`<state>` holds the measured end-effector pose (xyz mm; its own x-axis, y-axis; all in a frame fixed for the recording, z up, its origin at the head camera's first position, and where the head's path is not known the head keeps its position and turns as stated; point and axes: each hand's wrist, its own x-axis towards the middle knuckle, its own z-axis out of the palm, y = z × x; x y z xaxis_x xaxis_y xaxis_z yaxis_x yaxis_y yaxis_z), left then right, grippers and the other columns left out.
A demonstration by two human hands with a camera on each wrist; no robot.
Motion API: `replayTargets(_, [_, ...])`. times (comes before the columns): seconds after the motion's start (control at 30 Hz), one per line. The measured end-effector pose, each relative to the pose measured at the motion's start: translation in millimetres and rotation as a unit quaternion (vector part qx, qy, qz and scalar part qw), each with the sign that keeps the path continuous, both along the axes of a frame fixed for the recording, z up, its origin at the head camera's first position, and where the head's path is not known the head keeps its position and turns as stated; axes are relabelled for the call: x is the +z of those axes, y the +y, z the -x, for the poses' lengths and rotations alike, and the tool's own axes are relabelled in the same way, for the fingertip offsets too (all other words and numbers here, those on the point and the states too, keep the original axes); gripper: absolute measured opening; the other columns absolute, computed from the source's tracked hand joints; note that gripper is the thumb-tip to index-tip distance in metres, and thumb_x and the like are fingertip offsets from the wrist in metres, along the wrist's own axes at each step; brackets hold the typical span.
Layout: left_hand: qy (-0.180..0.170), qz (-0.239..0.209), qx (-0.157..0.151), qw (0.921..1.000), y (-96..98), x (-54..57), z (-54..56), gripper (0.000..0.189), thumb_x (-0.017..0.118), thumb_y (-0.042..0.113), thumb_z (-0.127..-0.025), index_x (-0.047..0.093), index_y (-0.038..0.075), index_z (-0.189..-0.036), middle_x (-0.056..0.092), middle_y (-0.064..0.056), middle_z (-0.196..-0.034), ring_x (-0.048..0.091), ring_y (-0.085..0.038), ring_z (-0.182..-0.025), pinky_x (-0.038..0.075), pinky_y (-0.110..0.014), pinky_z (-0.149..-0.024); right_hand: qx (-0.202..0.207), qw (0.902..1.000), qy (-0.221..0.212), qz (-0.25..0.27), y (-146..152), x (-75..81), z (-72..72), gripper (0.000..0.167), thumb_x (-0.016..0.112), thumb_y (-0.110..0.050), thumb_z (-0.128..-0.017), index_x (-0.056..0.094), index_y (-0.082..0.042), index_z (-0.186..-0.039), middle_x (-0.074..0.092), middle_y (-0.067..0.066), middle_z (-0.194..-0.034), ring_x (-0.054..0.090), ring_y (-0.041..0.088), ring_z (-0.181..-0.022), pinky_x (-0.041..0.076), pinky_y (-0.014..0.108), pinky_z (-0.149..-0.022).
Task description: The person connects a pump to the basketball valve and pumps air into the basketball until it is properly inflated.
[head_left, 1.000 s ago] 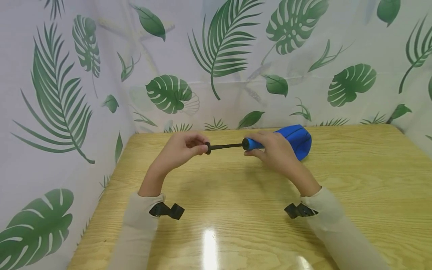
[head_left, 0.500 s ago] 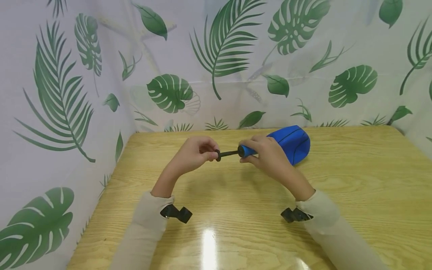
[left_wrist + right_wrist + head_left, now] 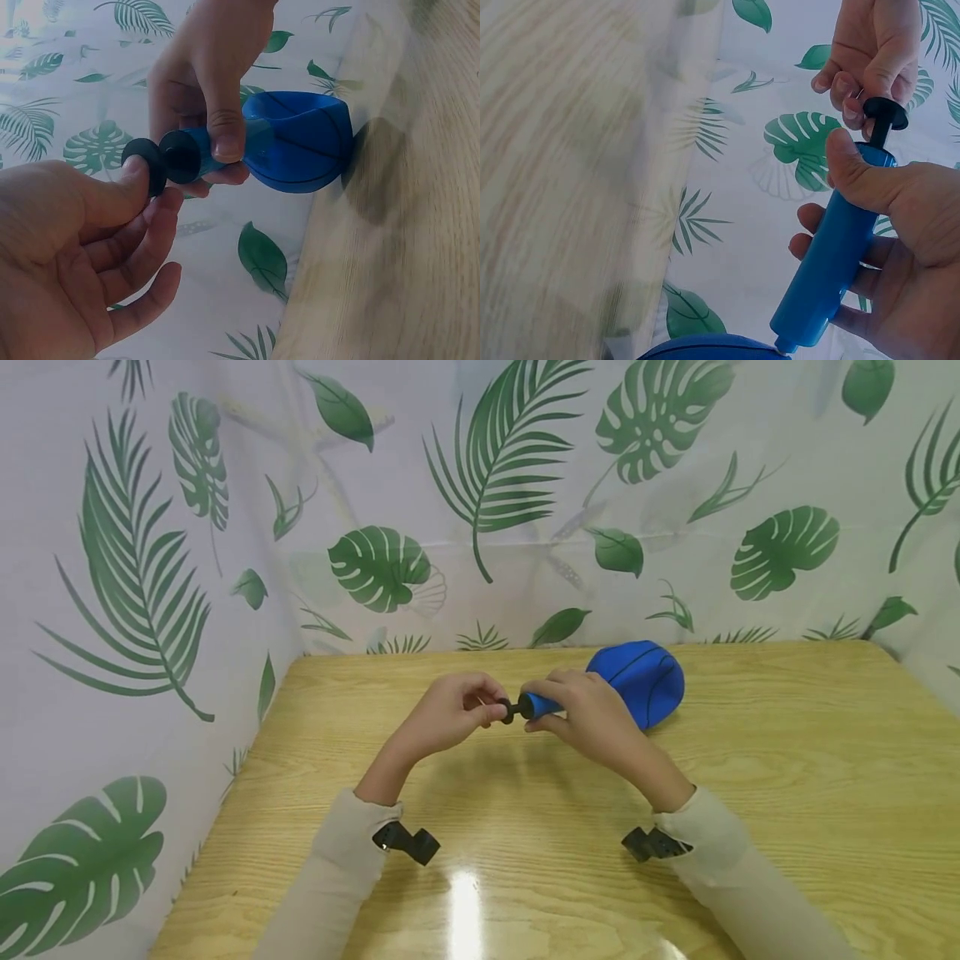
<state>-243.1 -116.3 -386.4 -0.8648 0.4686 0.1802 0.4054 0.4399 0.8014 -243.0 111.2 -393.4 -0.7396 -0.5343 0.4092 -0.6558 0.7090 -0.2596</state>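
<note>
A blue hand pump (image 3: pixel 821 274) is gripped around its barrel by my right hand (image 3: pixel 592 714). My left hand (image 3: pixel 450 717) pinches the pump's round black handle (image 3: pixel 147 163) between thumb and fingers. Only a short length of black rod (image 3: pixel 880 135) shows between handle and barrel. A blue ball (image 3: pixel 647 687) with black lines, dented and partly flat, sits at the pump's far end, just beyond my right hand. In the right wrist view the pump's nozzle tip (image 3: pixel 784 346) meets the ball's edge; how far it goes in cannot be seen.
The wooden table (image 3: pixel 787 777) extends around both arms. Behind it and to the left hang white cloth walls (image 3: pixel 525 610) printed with green leaves. A black wrist strap with a small camera (image 3: pixel 408 842) sits on the left sleeve, and another camera (image 3: pixel 652 843) on the right.
My left hand has moved right, pushing the handle toward the barrel, and the visible rod has become much shorter. My right hand, the pump and the ball have shifted slightly left.
</note>
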Motion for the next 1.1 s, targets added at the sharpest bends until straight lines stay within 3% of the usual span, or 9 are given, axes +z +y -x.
replayTargets(0.17, [-0.002,0.017,-0.003,0.9999,-6.1,6.0,0.7,0.013,0.066,0.013,-0.1,0.071,0.003,-0.108,0.073,-0.01,-0.095,0.068,-0.018,-0.078,0.055,-0.027,-0.071,-0.017,0.9998,-0.009,0.004,7,2.3,2.9,0.04,0.085,-0.026,-0.082,0.074,-0.012,-0.118,0.075,0.007,-0.103,0.07,0.029,-0.093,0.054,0.047,-0.086])
replayTargets(0.4, [0.0,-0.002,0.033,0.9994,-39.2,28.4,-5.0,0.011,0.068,0.008,-0.098,0.071,0.003,-0.107,0.073,-0.013,-0.097,0.069,-0.02,-0.085,0.058,-0.037,-0.081,-0.066,0.9967,-0.045,0.012,24,9.5,9.3,0.051,0.082,-0.028,-0.085,0.069,-0.009,-0.131,0.071,0.016,-0.125,0.065,0.039,-0.115,0.046,0.057,-0.103])
replayTargets(0.57, [-0.005,-0.001,0.048,0.9988,-45.7,36.8,-9.7,0.01,0.069,0.007,-0.097,0.071,0.004,-0.106,0.073,-0.011,-0.097,0.07,-0.02,-0.087,0.057,-0.035,-0.082,-0.056,0.9979,-0.031,0.008,23,11.0,9.5,0.052,0.082,-0.028,-0.084,0.069,-0.007,-0.13,0.072,0.017,-0.122,0.067,0.039,-0.112,0.048,0.058,-0.101])
replayTargets(0.83, [0.0,0.0,0.019,0.9998,-29.4,21.6,-1.9,0.008,0.069,0.002,-0.095,0.071,0.0,-0.103,0.07,-0.013,-0.094,0.066,-0.018,-0.08,0.055,-0.03,-0.075,-0.024,0.9996,-0.005,0.014,13,6.5,6.3,0.043,0.085,-0.024,-0.082,0.073,-0.006,-0.119,0.075,0.014,-0.104,0.07,0.033,-0.094,0.055,0.05,-0.086])
replayTargets(1.1, [0.002,0.005,0.007,1.0,-8.1,0.7,2.3,0.006,0.069,0.004,-0.096,0.07,0.002,-0.101,0.071,-0.012,-0.095,0.068,-0.019,-0.075,0.055,-0.027,-0.07,-0.003,0.9999,0.01,-0.002,-1,-0.4,0.3,0.038,0.086,-0.024,-0.08,0.074,-0.009,-0.112,0.072,0.008,-0.093,0.065,0.027,-0.086,0.053,0.046,-0.083])
